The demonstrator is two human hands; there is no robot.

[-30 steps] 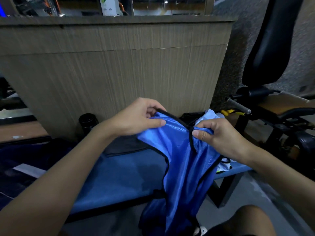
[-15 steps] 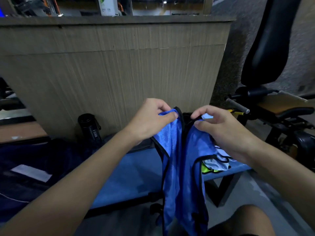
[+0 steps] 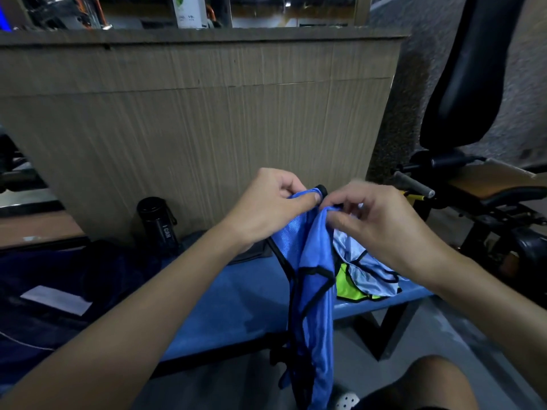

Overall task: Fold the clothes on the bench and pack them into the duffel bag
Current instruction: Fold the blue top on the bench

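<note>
Both hands, left and right, pinch the blue vest at its top, close together, above the counter; it hangs down.

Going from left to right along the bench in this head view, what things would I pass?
Dark blue duffel bag → black bottle → blue vest → neon yellow vest → black exercise machine.

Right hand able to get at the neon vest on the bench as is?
Probably not yet: the right hand pinches the blue vest, as does the left hand. The neon vest lies on the bench just beneath, partly under a pale blue garment, otherwise unblocked.
</note>
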